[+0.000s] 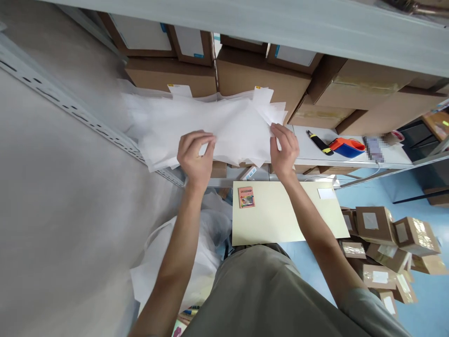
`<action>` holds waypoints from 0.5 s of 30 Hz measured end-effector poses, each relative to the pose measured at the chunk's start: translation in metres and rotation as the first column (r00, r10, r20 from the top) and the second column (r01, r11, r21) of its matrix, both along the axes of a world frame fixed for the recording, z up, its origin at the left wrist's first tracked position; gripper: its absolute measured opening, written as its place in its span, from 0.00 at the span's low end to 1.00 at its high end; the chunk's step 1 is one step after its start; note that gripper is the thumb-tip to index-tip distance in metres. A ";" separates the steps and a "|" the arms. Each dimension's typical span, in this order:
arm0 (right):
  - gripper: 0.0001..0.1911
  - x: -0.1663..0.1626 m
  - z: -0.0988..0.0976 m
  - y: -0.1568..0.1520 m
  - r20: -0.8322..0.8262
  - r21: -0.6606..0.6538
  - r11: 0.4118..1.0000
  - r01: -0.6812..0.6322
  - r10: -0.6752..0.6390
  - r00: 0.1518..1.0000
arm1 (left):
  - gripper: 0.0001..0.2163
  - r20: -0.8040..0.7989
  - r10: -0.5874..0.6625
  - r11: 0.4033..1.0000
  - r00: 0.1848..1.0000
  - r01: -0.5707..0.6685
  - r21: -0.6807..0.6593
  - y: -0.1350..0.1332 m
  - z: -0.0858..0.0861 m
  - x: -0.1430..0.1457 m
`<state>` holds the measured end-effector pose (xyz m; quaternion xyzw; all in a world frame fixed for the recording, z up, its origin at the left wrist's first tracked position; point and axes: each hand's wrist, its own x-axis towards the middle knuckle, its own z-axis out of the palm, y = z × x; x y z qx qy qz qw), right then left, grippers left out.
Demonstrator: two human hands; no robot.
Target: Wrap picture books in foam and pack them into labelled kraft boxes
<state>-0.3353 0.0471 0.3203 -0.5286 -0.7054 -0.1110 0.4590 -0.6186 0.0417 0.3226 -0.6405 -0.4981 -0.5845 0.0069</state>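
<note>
The white sheets (pixel 168 126) lie in a loose pile at the left end of the shelf (pixel 303 135), and some of their corners hang a little over its front edge. Behind them, toward the back edge, stand the cardboard boxes (pixel 259 75). The sheets look thin and half transparent, so I judge them very light, soft and easy to crease. They are probably a bit slippery against each other, and two may come together in your fingers. It is best to take one layer by its free edge or corner, with a small pinch and little force.

Your left hand (pixel 196 154) has thumb and forefinger nearly together, and this grip seems to pinch the sheet near the middle of the pile. Your right hand (pixel 285 147) seems to pinch the right edge lightly, fingers curled. I cannot tell how many layers each grip holds.
</note>
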 end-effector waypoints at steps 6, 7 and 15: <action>0.20 0.049 -0.022 -0.104 0.063 0.049 0.983 0.176 -0.179 0.982 | 0.03 0.012 -0.083 0.996 0.996 0.083 0.025 -0.063 -0.037 0.059; 0.18 0.058 -0.029 -0.120 0.064 0.046 0.980 0.194 -0.196 0.978 | 0.02 0.000 -0.096 0.995 0.995 0.096 0.005 -0.074 -0.048 0.068; 0.05 0.136 -0.095 -0.208 0.077 0.083 0.958 0.275 -0.281 0.957 | 0.11 -0.067 -0.256 0.948 0.964 0.237 -0.213 -0.150 -0.141 0.138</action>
